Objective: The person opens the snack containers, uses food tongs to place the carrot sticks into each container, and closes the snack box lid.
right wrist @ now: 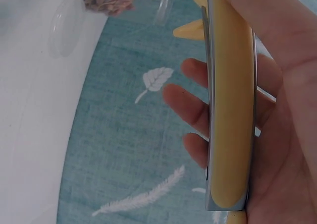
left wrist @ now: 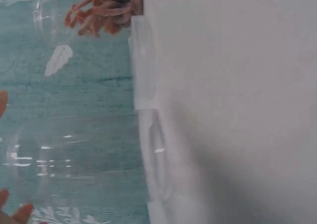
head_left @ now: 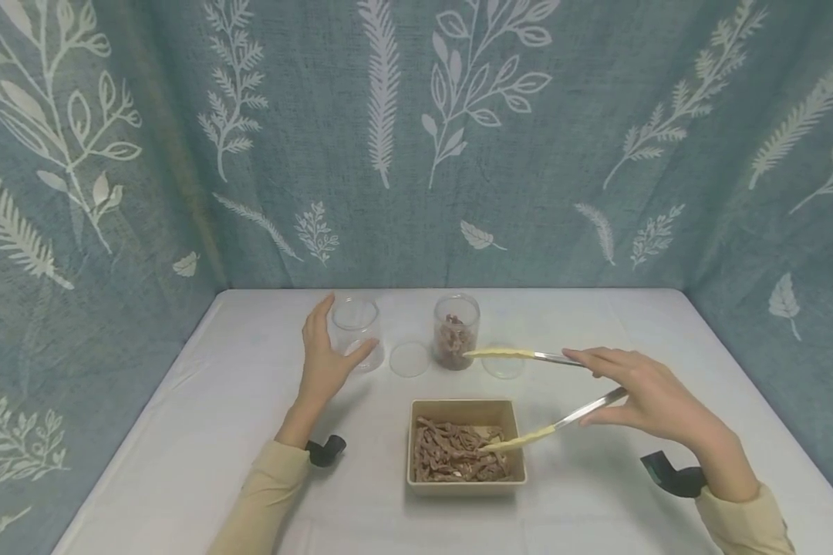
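My right hand (head_left: 655, 397) grips metal tongs (head_left: 590, 408) with yellow tips, their two arms spread wide apart. The lower tip overlaps brown strips (head_left: 451, 451), which look like dried meat, in a beige rectangular box (head_left: 467, 489). The upper tip overlaps the foot of a clear jar (head_left: 458, 312) partly filled with the same strips. In the right wrist view, the tong handle (right wrist: 230, 110) lies across the palm. My left hand (head_left: 322, 366) is held around an empty clear jar (head_left: 355, 327), thumb and fingers spread; the left wrist view has its fingertips beside the jar's rim.
One clear round lid (head_left: 409, 360) lies between the two jars, and another lid (head_left: 505, 365) lies right of the filled jar. All stand on a white-covered table (head_left: 243, 401). A blue-green curtain (head_left: 416, 223) with white leaf prints hangs behind and at both sides.
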Tool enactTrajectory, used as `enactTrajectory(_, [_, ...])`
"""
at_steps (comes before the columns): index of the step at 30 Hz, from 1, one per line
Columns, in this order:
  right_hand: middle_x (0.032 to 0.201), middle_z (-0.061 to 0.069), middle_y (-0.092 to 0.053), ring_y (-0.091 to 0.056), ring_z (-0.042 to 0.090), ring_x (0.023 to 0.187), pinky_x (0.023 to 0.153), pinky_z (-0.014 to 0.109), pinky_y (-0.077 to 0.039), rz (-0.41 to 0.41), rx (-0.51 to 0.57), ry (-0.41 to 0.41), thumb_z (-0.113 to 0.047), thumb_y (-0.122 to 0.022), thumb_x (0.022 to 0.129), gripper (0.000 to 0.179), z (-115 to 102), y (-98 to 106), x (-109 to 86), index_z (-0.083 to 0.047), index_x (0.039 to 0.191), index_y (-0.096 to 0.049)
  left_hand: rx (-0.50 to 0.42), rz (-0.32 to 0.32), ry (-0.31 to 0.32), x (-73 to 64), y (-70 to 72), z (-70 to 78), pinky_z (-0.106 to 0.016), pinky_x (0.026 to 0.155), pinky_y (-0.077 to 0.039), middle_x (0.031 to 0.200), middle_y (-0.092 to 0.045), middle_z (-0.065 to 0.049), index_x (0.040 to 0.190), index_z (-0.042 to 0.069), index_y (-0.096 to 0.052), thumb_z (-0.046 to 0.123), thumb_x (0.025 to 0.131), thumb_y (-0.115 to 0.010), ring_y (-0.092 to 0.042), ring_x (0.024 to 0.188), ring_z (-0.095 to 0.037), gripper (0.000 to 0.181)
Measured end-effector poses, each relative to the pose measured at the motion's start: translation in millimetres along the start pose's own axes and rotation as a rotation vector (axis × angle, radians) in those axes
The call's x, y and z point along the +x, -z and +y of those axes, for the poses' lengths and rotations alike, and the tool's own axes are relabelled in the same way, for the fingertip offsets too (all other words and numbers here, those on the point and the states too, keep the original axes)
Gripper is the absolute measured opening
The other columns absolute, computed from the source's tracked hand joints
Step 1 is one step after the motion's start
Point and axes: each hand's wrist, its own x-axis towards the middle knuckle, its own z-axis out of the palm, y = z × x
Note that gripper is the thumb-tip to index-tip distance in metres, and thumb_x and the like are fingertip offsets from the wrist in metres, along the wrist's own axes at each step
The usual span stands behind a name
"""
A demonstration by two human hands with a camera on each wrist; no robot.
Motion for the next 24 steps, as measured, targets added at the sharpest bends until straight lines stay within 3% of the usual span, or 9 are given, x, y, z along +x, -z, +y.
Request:
enactTrajectory(5, [0.117,-0.007,-0.055,-0.05,0.005,0.079,0.059,0.023,-0.041,-0.013,0.018,-0.003,-0.051,-0.077,0.065,0.079,-1,1,0.0,-0.024,0.134,-0.05,-0.021,-0.067,0.158,2.2,-8.7,-8.5,-0.055,0.111,-0.019,0.149,-0.015,-0.02,0.148,0.011,-0.001,0.032,0.073,-0.079,-0.015,0.139,-0.035,0.111])
enactTrajectory(9, [0.113,-0.01,-0.055,-0.047,0.003,0.077,0.058,0.021,-0.039,-0.013,0.018,0.004,-0.051,-0.076,0.065,0.079,-1,1,0.0,-0.024,0.134,-0.05,-0.04,-0.093,0.232,5.1,-15.5,-11.5,-0.053,0.112,-0.019,0.149,-0.016,-0.022,0.148,0.014,0.008,0.036,0.073,-0.078,-0.016,0.139,-0.038,0.116])
enactTrajectory(17, [0.113,-0.01,-0.057,-0.051,0.002,0.08,0.063,0.024,-0.043,-0.028,-0.019,0.049,-0.056,-0.075,0.064,0.08,-2,-2,5.2,-0.023,0.133,-0.051,-0.048,-0.083,0.265,9.3,-22.4,-16.0,-0.052,0.108,-0.029,0.143,-0.032,-0.018,0.146,0.01,-0.003,0.035,0.077,-0.075,-0.032,0.132,-0.036,0.103])
enactTrajectory(24, [0.113,-0.008,-0.061,-0.055,0.012,0.094,0.081,0.033,-0.038,-0.067,-0.072,0.207,-0.058,-0.075,0.06,0.082,-4,6,27.8,-0.019,0.129,-0.055,-0.042,-0.093,0.269,8.9,-19.3,-15.8,-0.051,0.107,-0.031,0.14,-0.039,-0.017,0.142,0.005,-0.018,0.034,0.077,-0.075,-0.037,0.129,-0.036,0.091])
